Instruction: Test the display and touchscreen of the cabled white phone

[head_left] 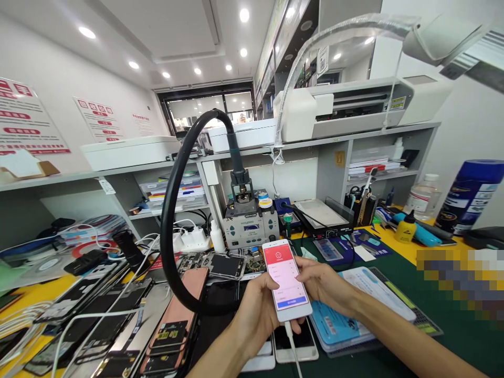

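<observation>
A white smartphone (284, 278) is held upright between both hands, its lit screen showing a red header, white rows and a blue bar. My left hand (258, 302) wraps the phone's left side, thumb over the screen's edge. On the other side my right hand (325, 283) grips the phone, its thumb at the screen's right edge. From the phone's bottom end a white charging cable (290, 336) runs down. Below the hands lies another white phone (297, 354) with a dark screen. A blue and white plastic pack (334, 325) rests under my right forearm.
A hot air rework station (252, 228) with a thick black hose (167, 220) arches at centre left. Opened phones and a pink phone back (185, 299) crowd the left. A yellow bottle (405, 231) and blue spray can (468, 197) stand right. A grey shelf (334, 137) spans the back.
</observation>
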The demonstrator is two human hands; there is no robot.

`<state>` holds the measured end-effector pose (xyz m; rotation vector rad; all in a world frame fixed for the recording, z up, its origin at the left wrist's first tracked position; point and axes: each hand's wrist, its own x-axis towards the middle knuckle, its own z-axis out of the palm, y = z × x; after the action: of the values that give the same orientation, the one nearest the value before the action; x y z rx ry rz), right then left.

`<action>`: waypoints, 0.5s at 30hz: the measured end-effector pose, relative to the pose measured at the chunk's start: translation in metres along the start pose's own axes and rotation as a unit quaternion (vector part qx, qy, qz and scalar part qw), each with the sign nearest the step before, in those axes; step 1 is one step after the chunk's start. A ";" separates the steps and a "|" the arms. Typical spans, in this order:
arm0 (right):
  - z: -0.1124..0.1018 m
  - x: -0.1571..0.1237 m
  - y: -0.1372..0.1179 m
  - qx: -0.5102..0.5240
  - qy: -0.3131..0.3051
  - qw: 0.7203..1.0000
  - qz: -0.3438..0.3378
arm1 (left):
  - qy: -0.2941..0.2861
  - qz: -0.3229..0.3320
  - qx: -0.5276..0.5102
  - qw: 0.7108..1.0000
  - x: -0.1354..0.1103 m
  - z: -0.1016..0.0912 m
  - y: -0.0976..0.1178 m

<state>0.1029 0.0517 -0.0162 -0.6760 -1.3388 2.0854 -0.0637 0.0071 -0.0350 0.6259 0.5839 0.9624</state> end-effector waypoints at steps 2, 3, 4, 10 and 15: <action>-0.001 0.000 0.000 0.007 -0.007 1.000 -0.003 | -0.002 -0.003 -0.007 1.000 0.000 0.000 0.000; -0.001 0.001 0.000 0.009 -0.012 1.000 -0.004 | -0.004 -0.005 -0.010 1.000 0.000 0.000 0.001; -0.001 0.001 0.000 0.011 -0.015 1.000 -0.006 | -0.005 -0.005 -0.013 1.000 0.000 0.000 0.001; 0.000 0.001 0.000 0.013 -0.023 1.000 -0.007 | -0.022 -0.007 -0.002 1.000 0.000 0.002 0.003; -0.002 0.001 0.001 0.008 -0.023 1.000 -0.008 | -0.025 -0.001 -0.013 1.000 0.002 0.001 0.003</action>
<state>0.1029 0.0534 -0.0183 -0.6123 -1.3472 2.1083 -0.0636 0.0101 -0.0327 0.6242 0.5267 0.9477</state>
